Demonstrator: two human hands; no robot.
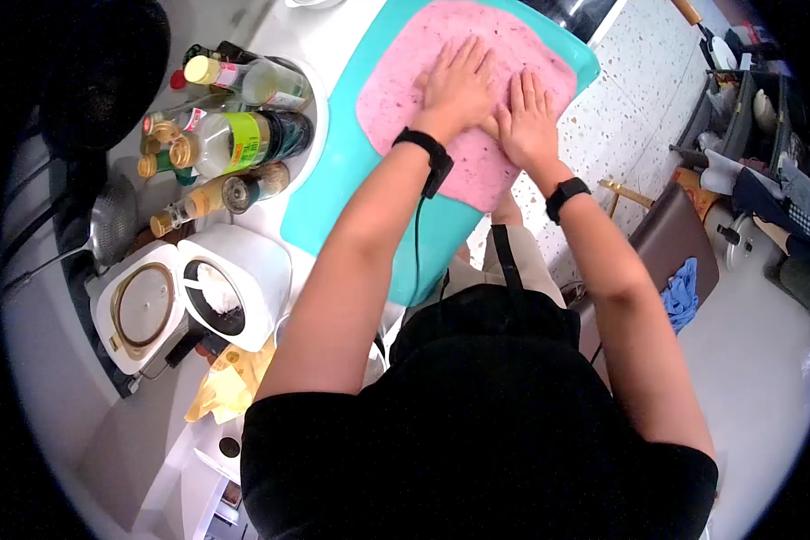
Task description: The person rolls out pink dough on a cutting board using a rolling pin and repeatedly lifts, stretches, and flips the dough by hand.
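A flat, speckled pink sheet of dough lies on a teal mat. My left hand is over the dough, palm down with its fingers stretched out. Beside it on the right, my right hand also lies flat, fingers pointing away from me. Beneath the hands runs what looks like a thin wooden rolling pin; only its left end and a short piece between the hands show. Both wrists wear black bands, and a cable hangs from the left one.
Several bottles and jars stand in a round tray left of the mat. Nearer me are an open white container and a yellow bag. A brown stool or chair seat holds a blue cloth at right.
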